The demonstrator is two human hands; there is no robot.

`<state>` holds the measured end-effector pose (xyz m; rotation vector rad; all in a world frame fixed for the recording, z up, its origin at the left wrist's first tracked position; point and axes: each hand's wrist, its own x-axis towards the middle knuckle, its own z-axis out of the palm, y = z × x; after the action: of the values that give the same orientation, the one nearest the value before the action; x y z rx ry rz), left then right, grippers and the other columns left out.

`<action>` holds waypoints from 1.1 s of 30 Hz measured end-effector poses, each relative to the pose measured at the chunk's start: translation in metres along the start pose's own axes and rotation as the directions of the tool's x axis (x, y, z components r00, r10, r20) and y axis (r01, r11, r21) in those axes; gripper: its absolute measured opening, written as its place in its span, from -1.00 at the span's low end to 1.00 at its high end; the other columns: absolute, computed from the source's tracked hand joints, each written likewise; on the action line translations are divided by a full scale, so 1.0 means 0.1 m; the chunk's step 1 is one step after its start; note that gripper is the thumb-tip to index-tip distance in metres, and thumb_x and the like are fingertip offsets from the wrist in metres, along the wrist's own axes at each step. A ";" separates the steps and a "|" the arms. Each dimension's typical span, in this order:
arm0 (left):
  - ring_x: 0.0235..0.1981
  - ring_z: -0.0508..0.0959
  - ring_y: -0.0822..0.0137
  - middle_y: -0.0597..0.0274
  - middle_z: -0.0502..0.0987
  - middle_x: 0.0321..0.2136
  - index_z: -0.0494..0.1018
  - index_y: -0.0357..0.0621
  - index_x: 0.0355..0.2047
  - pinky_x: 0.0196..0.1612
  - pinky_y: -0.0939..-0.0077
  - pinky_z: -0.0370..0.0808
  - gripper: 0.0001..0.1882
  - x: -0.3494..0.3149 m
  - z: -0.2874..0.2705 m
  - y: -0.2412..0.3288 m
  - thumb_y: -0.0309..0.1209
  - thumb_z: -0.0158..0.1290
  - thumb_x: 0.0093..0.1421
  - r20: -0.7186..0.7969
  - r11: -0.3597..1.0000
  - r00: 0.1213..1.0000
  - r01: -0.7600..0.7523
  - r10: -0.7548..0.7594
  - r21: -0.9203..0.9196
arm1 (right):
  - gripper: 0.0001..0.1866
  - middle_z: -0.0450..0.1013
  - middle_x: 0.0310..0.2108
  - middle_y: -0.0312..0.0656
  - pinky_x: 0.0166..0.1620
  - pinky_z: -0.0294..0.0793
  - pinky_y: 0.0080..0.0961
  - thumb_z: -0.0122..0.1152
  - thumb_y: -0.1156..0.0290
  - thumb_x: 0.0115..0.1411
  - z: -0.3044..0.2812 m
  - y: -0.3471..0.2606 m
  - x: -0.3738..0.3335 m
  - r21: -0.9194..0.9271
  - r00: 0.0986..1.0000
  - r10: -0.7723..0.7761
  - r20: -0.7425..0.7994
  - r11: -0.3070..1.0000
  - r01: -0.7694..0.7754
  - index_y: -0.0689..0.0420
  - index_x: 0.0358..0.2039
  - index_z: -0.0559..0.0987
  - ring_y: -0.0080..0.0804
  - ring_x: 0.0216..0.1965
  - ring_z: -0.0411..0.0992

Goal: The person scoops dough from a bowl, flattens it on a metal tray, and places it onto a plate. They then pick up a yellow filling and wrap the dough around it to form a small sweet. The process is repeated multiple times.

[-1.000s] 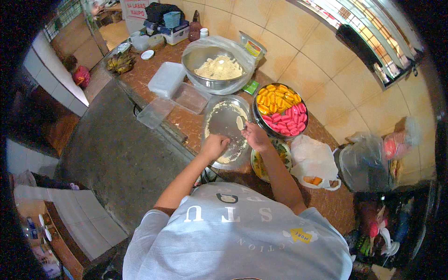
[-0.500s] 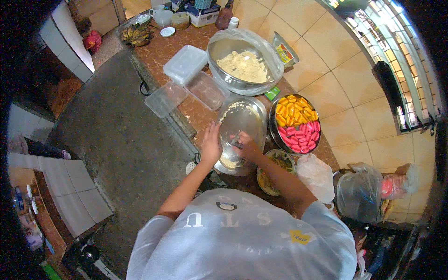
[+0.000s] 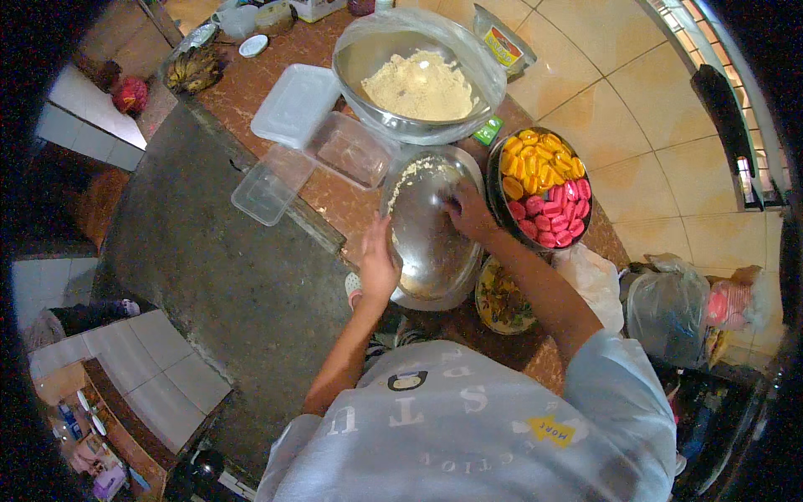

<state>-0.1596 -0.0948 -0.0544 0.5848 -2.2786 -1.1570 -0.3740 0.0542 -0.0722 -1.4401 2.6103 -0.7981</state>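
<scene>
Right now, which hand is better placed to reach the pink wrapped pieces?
Right, probably: the right hand is over the right side of the metal tray, nearer the pink wrapped pieces; the left hand is by its left rim.

1. One left hand (image 3: 381, 258); one right hand (image 3: 470, 214).
2. One oval tray (image 3: 431, 230); one steel bowl (image 3: 393, 42).
3. Three clear plastic boxes or lids (image 3: 294, 105) by the bench's (image 3: 242, 92) left edge.
4. One round tin (image 3: 494, 171) of wrapped pieces (image 3: 548, 167) (too overlapped to count).
</scene>
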 end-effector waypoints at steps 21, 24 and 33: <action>0.22 0.26 -0.14 -0.14 0.25 0.22 0.26 -0.22 0.17 0.27 0.11 0.23 -0.41 -0.03 0.02 -0.02 -0.68 -0.12 0.07 -0.021 1.000 1.000 -0.013 0.013 0.014 | -0.56 0.44 -0.11 -0.01 0.04 0.37 -0.15 0.30 0.32 0.07 0.20 -0.10 -0.17 -0.015 0.985 -0.073 -0.154 0.997 0.072 0.11 -0.01 0.52 0.04 -0.06 0.39; 0.23 0.26 -0.14 -0.14 0.24 0.23 0.26 -0.23 0.17 0.27 0.12 0.22 -0.42 -0.07 0.07 -0.12 -0.68 -0.12 0.07 -0.036 0.999 0.999 -0.019 0.020 0.033 | -0.60 0.42 -0.09 0.06 0.03 0.37 -0.14 0.30 0.35 0.07 0.32 -0.51 0.04 -0.009 0.996 0.082 -0.034 0.997 -0.082 0.23 -0.08 0.52 0.06 -0.04 0.38; 0.16 0.33 -0.19 -0.20 0.31 0.18 0.25 -0.24 0.19 0.26 0.11 0.22 -0.35 -0.03 0.05 -0.09 -0.69 -0.10 0.00 -0.072 0.998 0.995 -0.063 0.064 0.021 | -0.59 0.46 -0.24 0.06 -0.05 0.43 -0.24 0.30 0.39 0.03 -0.10 -0.35 -0.42 0.139 0.996 -0.019 -0.084 0.990 0.030 0.26 -0.09 0.55 0.01 -0.19 0.45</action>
<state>-0.1589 -0.0944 -0.0653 0.5489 -2.2319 -1.0679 -0.3260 0.0765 -0.0553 -1.4329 2.5395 -1.0430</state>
